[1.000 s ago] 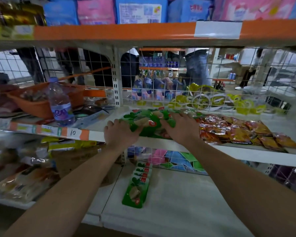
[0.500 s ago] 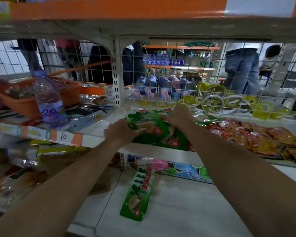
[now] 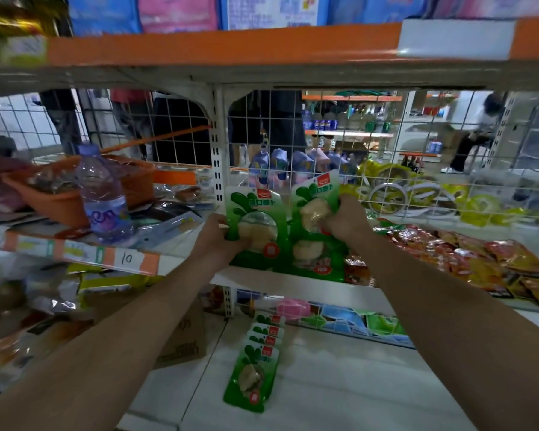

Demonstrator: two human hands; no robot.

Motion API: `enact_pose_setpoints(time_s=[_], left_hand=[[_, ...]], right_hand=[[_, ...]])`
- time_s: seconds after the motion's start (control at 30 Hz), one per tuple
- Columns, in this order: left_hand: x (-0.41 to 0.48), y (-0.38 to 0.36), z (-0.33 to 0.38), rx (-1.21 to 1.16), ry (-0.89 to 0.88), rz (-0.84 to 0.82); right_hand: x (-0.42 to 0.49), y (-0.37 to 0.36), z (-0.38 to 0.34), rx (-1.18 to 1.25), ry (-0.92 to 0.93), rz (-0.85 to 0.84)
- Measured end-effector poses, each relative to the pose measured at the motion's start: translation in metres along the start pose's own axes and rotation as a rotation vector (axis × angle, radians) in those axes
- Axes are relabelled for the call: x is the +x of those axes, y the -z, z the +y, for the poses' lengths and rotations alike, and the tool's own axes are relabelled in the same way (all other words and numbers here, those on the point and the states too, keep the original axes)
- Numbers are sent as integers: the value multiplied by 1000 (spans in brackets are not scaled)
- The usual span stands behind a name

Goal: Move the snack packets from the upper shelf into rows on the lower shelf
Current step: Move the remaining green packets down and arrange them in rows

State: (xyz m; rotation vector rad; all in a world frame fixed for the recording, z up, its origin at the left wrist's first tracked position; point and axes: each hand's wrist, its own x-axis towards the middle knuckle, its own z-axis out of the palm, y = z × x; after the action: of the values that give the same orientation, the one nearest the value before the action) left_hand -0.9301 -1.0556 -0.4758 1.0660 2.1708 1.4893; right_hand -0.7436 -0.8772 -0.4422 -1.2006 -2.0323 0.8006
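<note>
A head-worn view looks down two bare forearms into store shelving. The left hand (image 3: 220,241) holds one green snack packet (image 3: 255,227) upright by its lower left edge, its grip pinching the plastic between thumb and curled fingers. The right hand (image 3: 344,220) holds a second green packet (image 3: 315,244) just beside the first, its grip curled round the upper right side; whether more packets are bunched behind it cannot be told. Both packets are raised just above the front edge of the upper shelf (image 3: 293,283) and are not yet lowered. Below, on the white lower shelf (image 3: 355,390), one short row of green packets (image 3: 257,368) lies overlapping front to back, at least four of them. The task looks to be in its early part, with a single row begun and bare shelf to its right. On the upper shelf, right of the hands, a heap of red and orange packets (image 3: 455,259) is yet to be moved. A water bottle (image 3: 103,197) and an orange basket (image 3: 56,197) stand on the neighbouring shelf at left.
</note>
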Motion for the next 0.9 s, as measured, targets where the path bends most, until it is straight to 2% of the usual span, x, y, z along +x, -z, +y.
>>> enact_pose_setpoints(time_s=[0.13, 0.27, 0.43, 0.67, 0.9], left_hand=[[-10, 4, 12, -154, -47, 3], [-28, 2, 30, -314, -69, -14], [-58, 2, 50, -394, -116, -31], [-105, 15, 48, -398, -122, -126], [-139, 25, 16, -403, -11, -154]], right_hand=[[-16, 20, 7, 145, 47, 66], [-39, 42, 13, 330, 80, -3], [-78, 62, 13, 488, 133, -66], [-126, 75, 28, 515, 85, -120], [-183, 64, 46, 561, 31, -209]])
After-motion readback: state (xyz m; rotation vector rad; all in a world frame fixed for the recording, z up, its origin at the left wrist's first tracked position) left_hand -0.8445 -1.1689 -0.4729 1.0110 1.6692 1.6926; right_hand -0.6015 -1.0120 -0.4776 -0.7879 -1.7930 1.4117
